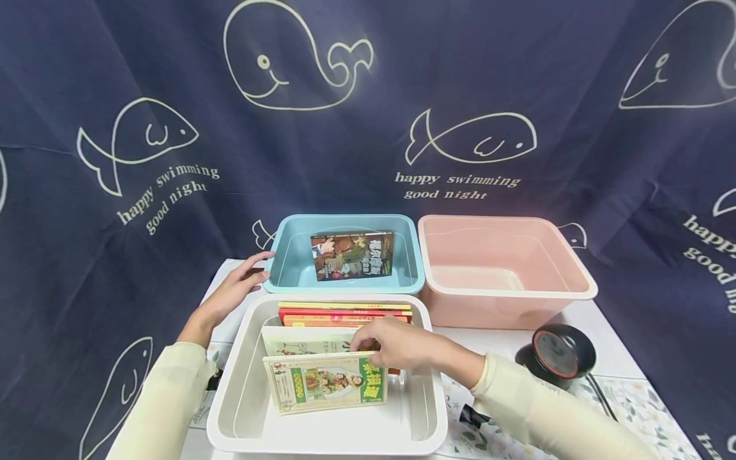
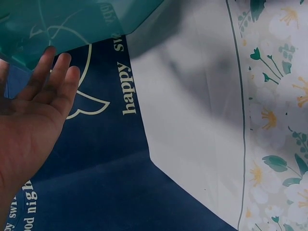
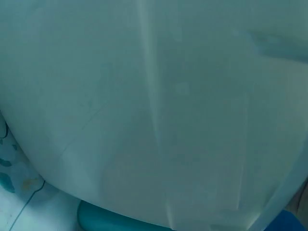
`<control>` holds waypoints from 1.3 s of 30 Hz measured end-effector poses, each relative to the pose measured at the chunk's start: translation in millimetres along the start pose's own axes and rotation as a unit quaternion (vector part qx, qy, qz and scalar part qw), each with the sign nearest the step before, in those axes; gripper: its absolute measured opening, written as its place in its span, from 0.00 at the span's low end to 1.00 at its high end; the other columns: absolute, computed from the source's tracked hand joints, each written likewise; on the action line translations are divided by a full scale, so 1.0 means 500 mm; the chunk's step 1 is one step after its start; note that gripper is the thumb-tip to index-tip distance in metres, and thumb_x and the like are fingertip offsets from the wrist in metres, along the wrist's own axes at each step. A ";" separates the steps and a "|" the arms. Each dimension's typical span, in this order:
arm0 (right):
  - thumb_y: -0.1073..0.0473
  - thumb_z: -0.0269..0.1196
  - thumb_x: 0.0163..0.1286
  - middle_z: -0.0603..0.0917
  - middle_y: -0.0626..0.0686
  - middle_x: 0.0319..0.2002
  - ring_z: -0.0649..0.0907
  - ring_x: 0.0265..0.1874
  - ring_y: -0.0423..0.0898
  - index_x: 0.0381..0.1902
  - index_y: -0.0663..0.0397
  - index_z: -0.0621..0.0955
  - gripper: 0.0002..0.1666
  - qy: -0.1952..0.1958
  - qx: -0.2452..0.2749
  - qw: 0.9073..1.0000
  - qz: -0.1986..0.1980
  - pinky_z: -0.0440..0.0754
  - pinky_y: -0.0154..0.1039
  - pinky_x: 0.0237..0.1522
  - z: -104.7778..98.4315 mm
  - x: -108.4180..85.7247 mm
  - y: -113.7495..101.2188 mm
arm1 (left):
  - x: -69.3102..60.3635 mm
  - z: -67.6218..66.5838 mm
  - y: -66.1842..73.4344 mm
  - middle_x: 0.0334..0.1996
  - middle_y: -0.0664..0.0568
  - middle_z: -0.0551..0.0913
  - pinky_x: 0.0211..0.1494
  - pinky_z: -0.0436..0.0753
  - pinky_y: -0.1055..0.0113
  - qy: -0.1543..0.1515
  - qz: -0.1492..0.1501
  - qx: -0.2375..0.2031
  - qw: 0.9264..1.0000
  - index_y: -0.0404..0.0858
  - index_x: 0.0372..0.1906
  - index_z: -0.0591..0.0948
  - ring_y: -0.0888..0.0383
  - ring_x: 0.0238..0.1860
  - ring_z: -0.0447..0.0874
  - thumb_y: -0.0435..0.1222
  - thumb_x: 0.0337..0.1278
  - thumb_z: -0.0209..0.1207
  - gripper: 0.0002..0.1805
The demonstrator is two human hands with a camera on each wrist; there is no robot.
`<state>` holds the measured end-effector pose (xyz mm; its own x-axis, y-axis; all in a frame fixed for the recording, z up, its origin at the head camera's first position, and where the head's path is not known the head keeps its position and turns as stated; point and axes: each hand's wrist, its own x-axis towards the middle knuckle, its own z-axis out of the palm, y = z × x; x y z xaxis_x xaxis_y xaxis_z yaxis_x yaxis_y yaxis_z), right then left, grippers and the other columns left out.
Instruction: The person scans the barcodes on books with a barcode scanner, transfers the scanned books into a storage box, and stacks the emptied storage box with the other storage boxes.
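In the head view my right hand reaches into the white bin. Its curled fingers grip the upper right edge of a cream and green picture book, which stands tilted, cover toward me. Just behind it is a pale book, partly covered by the hand. Farther back, several red, orange and yellow books stand in a row. My left hand is at the left side of the blue bin, fingers extended against it. The left wrist view shows these loosely straight fingers. The right hand is outside the right wrist view.
A dark-covered book leans inside the blue bin. To its right stands a pink bin. A black round device with a cable sits on the table at the right. A dark blue curtain hangs behind.
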<state>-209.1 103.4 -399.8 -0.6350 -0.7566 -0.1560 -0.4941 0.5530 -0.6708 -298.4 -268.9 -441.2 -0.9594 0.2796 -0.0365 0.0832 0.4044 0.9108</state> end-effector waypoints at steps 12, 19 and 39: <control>0.71 0.64 0.68 0.92 0.50 0.46 0.83 0.34 0.33 0.51 0.51 0.88 0.17 0.034 0.011 0.999 0.000 0.81 0.29 0.38 0.005 0.005 0.004 | 0.003 -0.001 -0.002 0.82 0.41 0.57 0.78 0.60 0.34 -0.001 -0.001 -0.006 1.000 0.50 0.81 0.60 0.37 0.76 0.64 0.44 0.80 0.51 0.31; 0.69 0.63 0.68 0.92 0.50 0.49 0.72 0.20 0.32 0.51 0.49 0.90 0.18 0.078 -0.006 0.997 -0.006 0.73 0.28 0.27 -0.011 -0.005 -0.015 | 0.004 -0.001 -0.002 0.82 0.41 0.56 0.78 0.60 0.34 -0.002 0.001 -0.006 1.000 0.49 0.81 0.59 0.37 0.76 0.63 0.44 0.80 0.51 0.31; 0.71 0.66 0.68 0.92 0.54 0.44 0.84 0.32 0.40 0.51 0.56 0.89 0.17 0.215 0.080 0.973 -0.038 0.83 0.31 0.36 -0.231 -0.045 -0.071 | 0.010 -0.001 -0.012 0.73 0.38 0.70 0.74 0.72 0.52 0.011 -0.002 0.007 1.000 0.47 0.81 0.60 0.75 0.59 0.73 0.46 0.82 0.48 0.31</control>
<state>-245.5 141.2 -288.9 -0.8064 -0.5591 0.1927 -0.4726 0.4134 -0.7783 -303.7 -270.7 -446.8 -0.9656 0.2581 -0.0301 0.0833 0.4174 0.9049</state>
